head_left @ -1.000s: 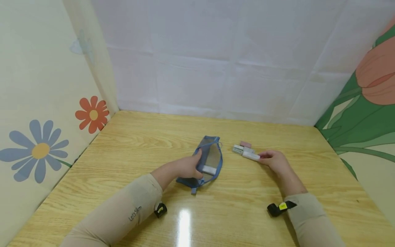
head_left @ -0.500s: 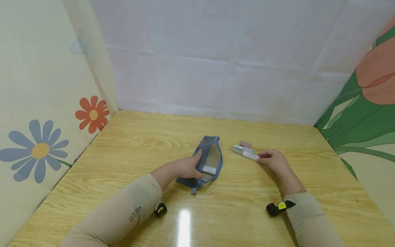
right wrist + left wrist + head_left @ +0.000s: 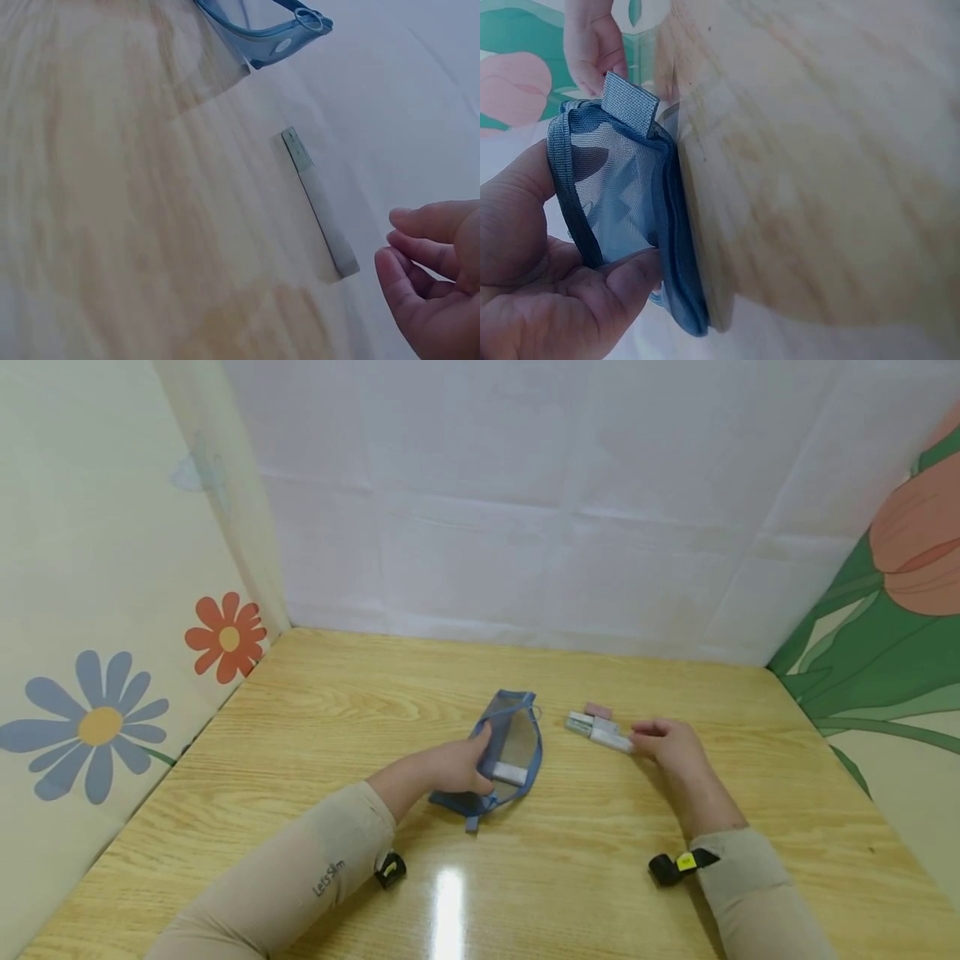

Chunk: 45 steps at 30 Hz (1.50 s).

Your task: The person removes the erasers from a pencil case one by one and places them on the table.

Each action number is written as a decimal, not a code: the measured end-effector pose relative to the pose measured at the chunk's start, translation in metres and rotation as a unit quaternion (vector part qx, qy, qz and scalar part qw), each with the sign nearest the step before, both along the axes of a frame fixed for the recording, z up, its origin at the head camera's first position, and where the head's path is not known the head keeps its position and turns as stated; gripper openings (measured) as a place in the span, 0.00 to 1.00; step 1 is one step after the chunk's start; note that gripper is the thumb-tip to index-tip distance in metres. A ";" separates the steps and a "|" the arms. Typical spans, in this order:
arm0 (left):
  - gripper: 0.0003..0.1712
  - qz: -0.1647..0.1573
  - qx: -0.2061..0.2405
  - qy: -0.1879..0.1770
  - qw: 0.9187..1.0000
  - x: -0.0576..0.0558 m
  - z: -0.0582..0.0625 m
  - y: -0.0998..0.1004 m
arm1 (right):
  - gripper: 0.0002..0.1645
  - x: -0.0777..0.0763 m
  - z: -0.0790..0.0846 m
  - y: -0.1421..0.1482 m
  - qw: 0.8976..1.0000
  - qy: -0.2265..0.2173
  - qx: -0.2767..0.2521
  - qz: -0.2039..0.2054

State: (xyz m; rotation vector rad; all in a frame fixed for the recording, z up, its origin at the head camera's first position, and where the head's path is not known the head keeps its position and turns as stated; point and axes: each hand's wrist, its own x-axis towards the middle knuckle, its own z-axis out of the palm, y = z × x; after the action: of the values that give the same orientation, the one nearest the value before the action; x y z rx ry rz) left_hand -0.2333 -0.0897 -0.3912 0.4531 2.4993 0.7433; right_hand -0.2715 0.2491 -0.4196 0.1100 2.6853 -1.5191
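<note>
My left hand [image 3: 453, 767] holds a blue mesh zipper pouch [image 3: 520, 739] by its side, thumb and fingers at its open mouth. In the left wrist view, the pouch [image 3: 619, 187] sits between the thumb and fingers. A small white block [image 3: 510, 773] shows inside the pouch. To the right of it lies a cluster of small flat blocks: a white one [image 3: 611, 739], a white and green one [image 3: 579, 723] and a pink one [image 3: 597, 710]. My right hand [image 3: 671, 752] is beside the white block's near end, fingers loosely bent and apart from it in the right wrist view.
The wooden table [image 3: 570, 877] meets a white cloth backdrop [image 3: 480, 527] at the back. Flower-printed panels [image 3: 97, 727] stand at left and right. A black wrist camera [image 3: 391, 870] is on the left forearm, another [image 3: 666, 869] on the right.
The right hand's fingertips have shifted slightly up and away from the white block. The left hand and the pouch stay in place.
</note>
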 end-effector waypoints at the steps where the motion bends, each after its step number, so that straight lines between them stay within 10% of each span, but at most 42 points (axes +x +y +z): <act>1: 0.59 0.001 0.000 -0.002 1.000 0.000 0.000 0.000 | 0.21 0.001 0.002 -0.001 1.000 0.006 0.006 0.006; 6: 0.59 0.003 -0.001 -0.008 1.000 0.001 0.001 0.000 | 0.20 0.004 0.013 -0.012 0.996 0.056 0.064 0.041; 20: 0.59 0.004 0.007 -0.016 1.000 0.000 0.000 0.000 | 0.17 0.013 0.027 -0.059 0.989 0.068 -0.057 0.120; 30: 0.59 -0.001 0.003 -0.013 1.000 0.000 -0.001 0.000 | 0.13 0.017 0.020 -0.092 0.981 0.113 0.002 0.158; 45: 0.59 -0.002 0.009 -0.006 1.000 -0.002 -0.002 -0.001 | 0.12 0.024 0.007 -0.124 0.978 0.050 0.026 0.200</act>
State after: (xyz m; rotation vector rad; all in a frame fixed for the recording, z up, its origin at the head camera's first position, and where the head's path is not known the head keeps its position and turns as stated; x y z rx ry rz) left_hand -0.2353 -0.0908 -0.3933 0.4579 2.4827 0.7644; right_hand -0.2476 0.1253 -0.4123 -0.4861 2.6063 -1.3606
